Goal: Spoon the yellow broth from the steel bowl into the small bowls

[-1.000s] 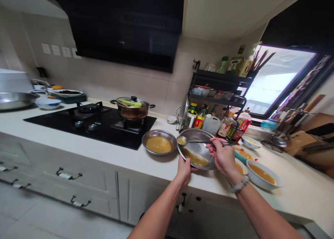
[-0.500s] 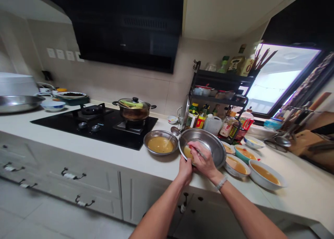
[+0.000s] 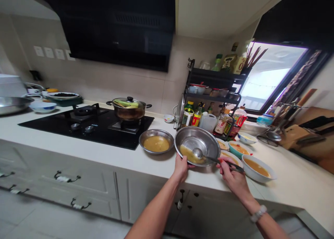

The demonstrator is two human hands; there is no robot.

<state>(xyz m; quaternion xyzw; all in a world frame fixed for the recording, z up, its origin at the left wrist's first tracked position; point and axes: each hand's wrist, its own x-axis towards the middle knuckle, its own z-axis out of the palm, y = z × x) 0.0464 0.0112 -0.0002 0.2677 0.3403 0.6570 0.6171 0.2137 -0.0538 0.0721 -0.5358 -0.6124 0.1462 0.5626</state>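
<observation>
Left hand [image 3: 180,166] is closed on the near rim of the large round steel bowl [image 3: 206,141], tilted on the white countertop [image 3: 104,152] | right hand [image 3: 233,174] is clamped around the long metal ladle [image 3: 208,157], its scoop dipped in the yellow-brown liquid [image 3: 189,154] | smaller steel bowl of the same liquid [image 3: 156,141] is set just left | white ceramic bowl [image 3: 257,167] stands to the right.

Left hand [image 3: 180,166] covers near rim of the tilted steel bowl [image 3: 206,141]; ladle [image 3: 197,152] handle end is lost inside the right hand [image 3: 233,174]. Far-left pan [image 3: 10,104] cut off by pic edge, so is the cutting board [image 3: 317,127] at far right. Rack [image 3: 212,79] bottle labels too small to read. 2 bowls right of the steel bowl partly hidden behind it.
</observation>
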